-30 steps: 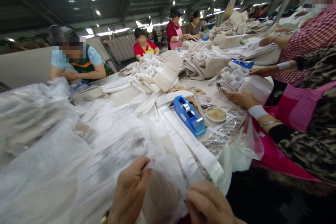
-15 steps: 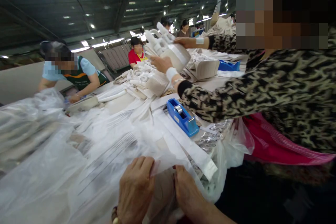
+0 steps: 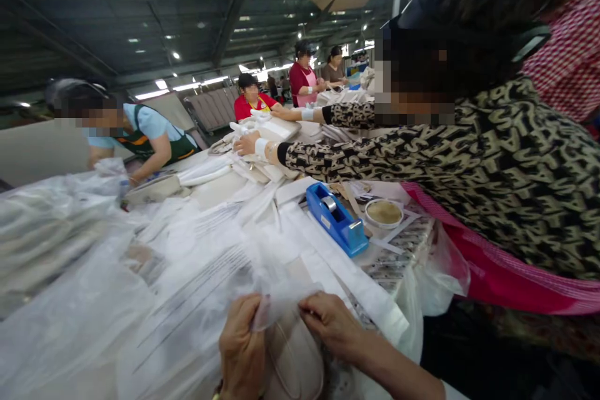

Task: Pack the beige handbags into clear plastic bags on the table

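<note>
Both hands are at the bottom centre, over a beige item [image 3: 294, 359] with a thin cord or seam on it. My left hand [image 3: 242, 345] pinches the edge of a clear plastic bag [image 3: 276, 290]. On the other side of the opening, my right hand [image 3: 330, 323] grips the same bag's edge between thumb and fingers. The plastic stretches between the two hands above the beige item. Printed lines of text show on plastic [image 3: 197, 300] to the left of my left hand.
A blue tape dispenser [image 3: 336, 219] stands beyond my right hand, beside a round lidded tub [image 3: 384, 212]. Bagged goods [image 3: 51, 250] are heaped at left. A co-worker's patterned sleeves [image 3: 365, 153] reach across from the right; another person [image 3: 152, 137] leans over the table at left.
The co-worker at right has lowered the beige item onto the pile and leans further over the table. My right hand has shifted slightly right, and the round tub has come into view.
</note>
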`<state>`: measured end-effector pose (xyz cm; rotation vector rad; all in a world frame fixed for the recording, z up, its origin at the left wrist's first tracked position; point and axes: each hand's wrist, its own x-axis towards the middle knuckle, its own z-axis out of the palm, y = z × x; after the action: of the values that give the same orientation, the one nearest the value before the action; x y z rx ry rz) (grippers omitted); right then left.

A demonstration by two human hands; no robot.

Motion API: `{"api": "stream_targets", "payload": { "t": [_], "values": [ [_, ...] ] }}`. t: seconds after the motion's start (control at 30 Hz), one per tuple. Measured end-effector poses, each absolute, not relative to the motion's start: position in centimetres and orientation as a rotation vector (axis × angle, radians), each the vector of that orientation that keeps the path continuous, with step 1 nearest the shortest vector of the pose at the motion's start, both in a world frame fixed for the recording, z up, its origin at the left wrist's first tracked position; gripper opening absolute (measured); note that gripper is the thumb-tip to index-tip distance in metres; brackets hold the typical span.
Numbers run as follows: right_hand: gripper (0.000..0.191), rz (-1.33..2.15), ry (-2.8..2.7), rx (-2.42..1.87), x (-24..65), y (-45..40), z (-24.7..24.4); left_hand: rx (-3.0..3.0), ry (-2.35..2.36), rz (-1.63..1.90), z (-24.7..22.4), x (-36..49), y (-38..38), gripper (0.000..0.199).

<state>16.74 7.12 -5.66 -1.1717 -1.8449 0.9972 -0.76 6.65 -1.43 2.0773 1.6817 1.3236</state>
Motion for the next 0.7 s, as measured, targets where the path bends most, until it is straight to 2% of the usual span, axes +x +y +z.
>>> {"api": "stream_targets", "payload": {
  "t": [0.33, 0.47, 0.6, 0.7],
  "values": [
    [0.02, 1.184, -1.796, -1.163, 15.8, 8.1, -4.1, 2.051, 1.615, 1.471, -2.9, -0.2, 6.6, 0.022],
    [0.031, 1.235, -1.891, -1.073, 16.9, 5.5, -3.5, 2.048, 1.676, 1.453, -3.3, 0.1, 6.3, 0.024],
    [0.068, 0.965, -2.012, -1.251, 17.2, 3.8, -5.4, 2.066, 1.738, 1.443, -3.2, 0.6, 6.1, 0.024],
    [0.068, 0.874, -2.045, -1.343, 17.1, 3.7, -7.0, 2.091, 1.785, 1.438, -3.4, 0.9, 6.1, 0.021]
  ]
}}
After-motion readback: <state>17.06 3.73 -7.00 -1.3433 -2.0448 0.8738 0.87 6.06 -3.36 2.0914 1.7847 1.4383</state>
